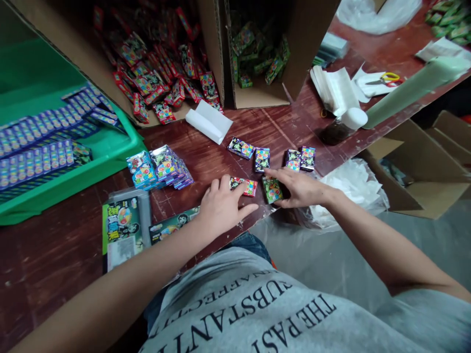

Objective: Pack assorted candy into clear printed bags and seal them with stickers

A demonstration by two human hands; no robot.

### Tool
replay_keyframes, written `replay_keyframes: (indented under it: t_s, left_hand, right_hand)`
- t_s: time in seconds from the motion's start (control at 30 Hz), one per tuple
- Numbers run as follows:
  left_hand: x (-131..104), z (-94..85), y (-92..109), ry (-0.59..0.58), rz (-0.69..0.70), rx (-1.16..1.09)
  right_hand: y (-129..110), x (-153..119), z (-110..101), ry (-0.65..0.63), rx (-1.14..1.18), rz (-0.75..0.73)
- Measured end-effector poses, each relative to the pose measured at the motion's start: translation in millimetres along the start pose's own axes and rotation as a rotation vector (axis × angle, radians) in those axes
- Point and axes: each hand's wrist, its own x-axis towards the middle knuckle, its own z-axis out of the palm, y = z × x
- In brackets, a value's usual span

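Observation:
My left hand (223, 205) rests at the table's front edge, its fingers on a small red box (247, 187) and its thumb spread apart. To its right, my right hand (297, 188) has fingers and thumb around a small green box (271, 190) standing on the table. Just beyond them lie a dark purple box (241, 147) at an angle and another purple box (262, 160). Two more purple boxes (293, 160) (307, 158) sit side by side past my right hand. Left of my left hand are blue boxes (142, 169) beside a row of purple boxes (171, 166).
Cardboard boxes hold red packs (158, 73) and green packs (257, 59) at the back. A green crate (128, 147) is at left, with flat printed packaging (123, 225) nearer. At right are a jar (342, 126), scissors (386, 79) and a plastic bag (349, 191).

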Motion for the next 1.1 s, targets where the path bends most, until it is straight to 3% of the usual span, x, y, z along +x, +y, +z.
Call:
replay_keyframes:
  t_s: [0.2, 0.43, 0.57, 0.73, 0.87, 1.0, 1.1]
  left_hand:
    - [24.6, 17.0, 0.8, 0.058, 0.087, -0.208]
    - [19.7, 30.9, -6.6, 0.091, 0.143, -0.408]
    - [-3.4, 11.7, -23.3, -0.017, 0.209, -0.416]
    - [-58.2, -8.6, -63.5, -0.073, 0.168, -0.197]
    - [-78.7, 2.6, -75.8, -0.138, 0.062, -0.183]
    - [-76.1, 14.2, -74.0, -0.088, 0.009, -0.233]
    - [-74.8, 17.3, -74.8, -0.081, 0.005, -0.262]
  right_hand:
    - [4.1, 14.0, 7.8, -0.007, 0.048, -0.070]
    - [-7.8, 23.7, 36.7, 0.083, 0.148, -0.079]
    - [-16.4, 24.2, 45.1, 0.116, 0.166, -0.059]
    - [-21.5, 22.0, 47.2, 0.083, 0.174, -0.060]
    - [-33.2, 29.3, 52.7, 0.053, 0.148, -0.047]
    - [-41.5, 35.7, 55.4, 0.084, 0.195, -0.070]
    - [-39.9, 39.2, 51.3, 0.035, 0.320, -0.128]
